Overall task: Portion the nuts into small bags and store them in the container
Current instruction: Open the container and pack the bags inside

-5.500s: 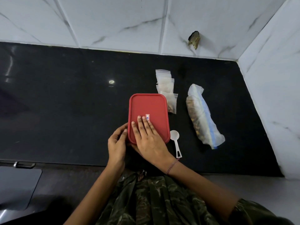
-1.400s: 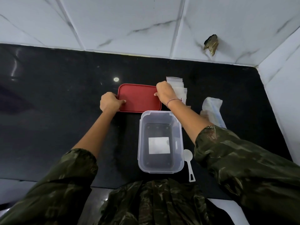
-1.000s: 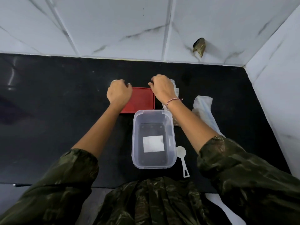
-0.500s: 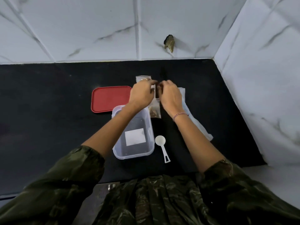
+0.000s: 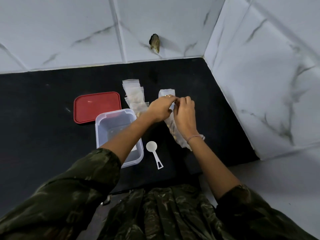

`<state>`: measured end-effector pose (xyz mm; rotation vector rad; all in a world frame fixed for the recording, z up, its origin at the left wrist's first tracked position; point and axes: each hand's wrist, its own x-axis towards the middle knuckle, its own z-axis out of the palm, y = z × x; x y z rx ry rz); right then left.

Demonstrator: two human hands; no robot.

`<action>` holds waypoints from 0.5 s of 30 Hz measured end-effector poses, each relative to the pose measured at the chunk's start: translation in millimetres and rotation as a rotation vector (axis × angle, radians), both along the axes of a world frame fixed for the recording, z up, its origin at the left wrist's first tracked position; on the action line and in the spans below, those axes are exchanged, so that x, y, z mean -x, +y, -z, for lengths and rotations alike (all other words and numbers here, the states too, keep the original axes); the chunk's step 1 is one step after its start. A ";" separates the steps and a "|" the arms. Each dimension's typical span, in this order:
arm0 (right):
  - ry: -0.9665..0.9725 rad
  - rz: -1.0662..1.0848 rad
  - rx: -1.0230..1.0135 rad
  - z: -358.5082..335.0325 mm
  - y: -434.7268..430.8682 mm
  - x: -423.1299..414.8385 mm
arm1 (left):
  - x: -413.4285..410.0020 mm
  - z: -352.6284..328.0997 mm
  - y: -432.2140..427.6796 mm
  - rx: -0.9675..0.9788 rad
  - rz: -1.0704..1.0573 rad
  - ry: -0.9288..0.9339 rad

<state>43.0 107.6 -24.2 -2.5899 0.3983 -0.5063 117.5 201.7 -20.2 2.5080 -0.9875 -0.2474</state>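
The black glossy table (image 5: 43,104) meets tiled walls along its back and right edges. A red lid (image 5: 97,106) lies flat near the middle of the back edge. An open clear container (image 5: 113,113) sits just in front of it, overlapping the lid's near edge. A row of small bags (image 5: 134,96) lies right of the lid. A white spoon (image 5: 154,153) rests beside the container, handle toward the front edge. A large bag of nuts (image 5: 174,131) lies toward the right edge.

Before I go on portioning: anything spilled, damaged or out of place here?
Nothing spilled on the counter. One oddity: a dark, ragged patch on the wall tile above the small bags, like a hole or chip.
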 end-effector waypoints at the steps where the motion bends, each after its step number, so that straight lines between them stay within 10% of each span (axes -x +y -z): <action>1: 0.034 0.012 0.021 1.3 1.0 6.5 | -0.4 1.4 -1.4 -0.041 0.017 -0.026; 10: 0.296 0.051 0.083 28.0 6.6 39.8 | -18.7 19.6 -5.2 -0.326 0.077 -0.029; 15: 0.304 0.105 -0.261 32.7 -4.4 33.8 | -21.4 18.5 -14.9 -0.425 0.091 -0.012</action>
